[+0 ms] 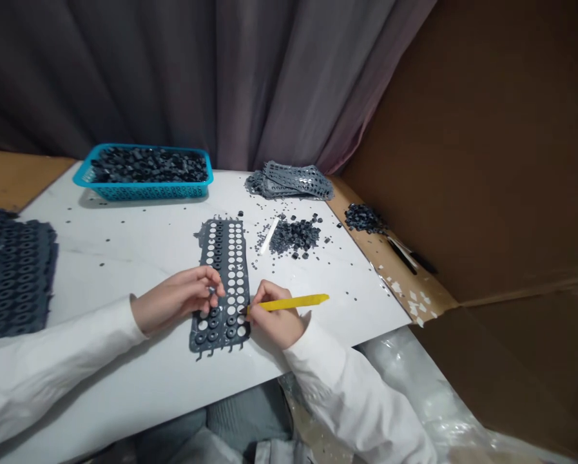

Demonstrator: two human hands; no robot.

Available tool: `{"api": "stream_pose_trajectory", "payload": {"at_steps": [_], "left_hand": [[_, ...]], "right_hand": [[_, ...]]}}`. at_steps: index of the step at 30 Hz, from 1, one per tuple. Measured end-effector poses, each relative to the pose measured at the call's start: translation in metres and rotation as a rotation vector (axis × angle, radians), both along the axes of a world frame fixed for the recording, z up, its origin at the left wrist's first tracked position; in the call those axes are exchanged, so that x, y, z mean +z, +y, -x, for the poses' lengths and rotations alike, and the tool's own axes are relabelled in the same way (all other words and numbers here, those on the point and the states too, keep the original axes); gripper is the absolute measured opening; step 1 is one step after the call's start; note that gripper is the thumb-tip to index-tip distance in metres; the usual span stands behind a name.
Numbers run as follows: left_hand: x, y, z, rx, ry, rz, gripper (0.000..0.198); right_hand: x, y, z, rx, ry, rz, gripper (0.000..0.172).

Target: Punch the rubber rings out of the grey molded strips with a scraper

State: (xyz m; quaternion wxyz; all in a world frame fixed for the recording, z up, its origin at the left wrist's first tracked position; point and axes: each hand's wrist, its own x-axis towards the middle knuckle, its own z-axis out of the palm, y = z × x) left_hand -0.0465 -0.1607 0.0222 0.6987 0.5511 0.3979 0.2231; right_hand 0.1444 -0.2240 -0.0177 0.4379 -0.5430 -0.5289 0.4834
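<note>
"Holding anything, that right hand [276, 316]?"
"Yes, clamped on a yellow tool [298, 301], at the dark sheet [225, 270] on the white table [138, 248]."
"Left hand [180, 296]?"
"Curled at the sheet's left side; its grip I cannot tell."

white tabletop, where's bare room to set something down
Nearly bare, just specks: between the turquoise plastic basket, stacked dark ringed sheets and the flat dark sheet with white dots. Crowded: right of the dotted sheet, around the loose black pieces.

tool [293, 301]: yellow | sheet [225, 258]: dark grey, white-dotted rows | basket [148, 191]: turquoise
</note>
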Motion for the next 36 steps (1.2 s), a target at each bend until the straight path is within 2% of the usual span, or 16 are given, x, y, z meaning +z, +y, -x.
{"api": "stream_pose_trajectory", "payload": {"at_steps": [2,4,6,9,11,16,19,24,30,32,33,36], "left_hand": [[-0.003,-0.005,-0.001,-0.015,-0.009,0.106,0.015],[-0.005,-0.007,-0.002,-0.088,0.056,0.043,0.013],[-0.006,-0.010,-0.003,-0.202,0.188,-0.220,0.011],[-0.010,-0.013,-0.004,-0.372,0.353,-0.755,0.016],[-0.014,-0.014,-0.005,-0.463,0.398,-0.985,0.020],[-0.020,-0.009,-0.013,-0.677,0.451,-1.231,0.019],[-0.017,-0.007,-0.016,-0.734,0.493,-1.361,0.016],[-0.017,-0.007,-0.016,-0.692,0.506,-1.424,0.015],[-0.029,-0.010,-0.016,-0.673,0.484,-1.562,0.026],[-0.030,-0.010,-0.014,-0.623,0.407,-1.487,0.027],[-0.029,-0.009,-0.012,-0.557,0.358,-1.404,0.026],[-0.017,-0.003,-0.004,-0.221,0.302,-1.073,0.020]], "right_hand": [[0.001,-0.006,-0.001,-0.003,-0.008,0.001,0.012],[0.001,-0.011,-0.001,-0.001,-0.037,-0.013,0.012],[0.000,-0.014,-0.001,-0.003,-0.071,-0.029,0.013],[-0.005,-0.016,-0.001,0.007,-0.111,-0.058,0.012],[-0.008,-0.017,0.000,0.015,-0.131,-0.075,0.011],[-0.010,-0.017,0.002,0.012,-0.152,-0.099,0.011],[-0.008,-0.016,0.003,0.000,-0.142,-0.104,0.010],[-0.006,-0.016,0.003,-0.001,-0.154,-0.101,0.009],[-0.005,-0.016,0.003,0.011,-0.226,-0.111,0.012],[-0.005,-0.015,0.003,0.019,-0.244,-0.109,0.012],[-0.005,-0.015,0.003,0.021,-0.249,-0.110,0.012],[-0.006,-0.015,0.002,0.015,-0.245,-0.107,0.013]]}}
